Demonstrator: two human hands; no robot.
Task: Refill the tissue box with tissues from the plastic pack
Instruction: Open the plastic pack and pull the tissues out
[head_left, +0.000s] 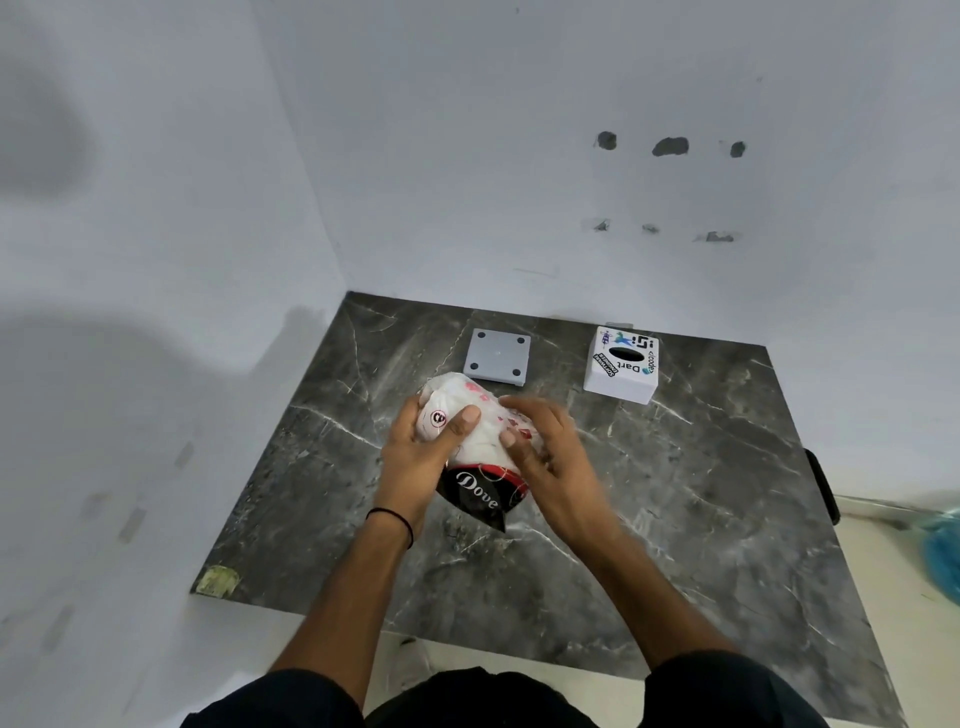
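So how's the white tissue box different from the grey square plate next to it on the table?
The tissue box is a tall white cube; the grey plate lies thin and flat. The tissue box is covered in stickers around a dark oval slot on top, while the grey plate is plain apart from four dark dots at its corners. The tissue box sits further right, the grey plate nearer the middle. Both rest untouched at the far side of the marble table.

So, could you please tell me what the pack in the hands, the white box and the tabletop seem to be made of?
The pack looks like thin, glossy plastic film: it crumples and shines, with white tissue showing through. The white box appears smooth and matte, rigid plastic or coated card; I cannot tell which. The tabletop looks like polished dark grey marble with pale veins, possibly an imitation.
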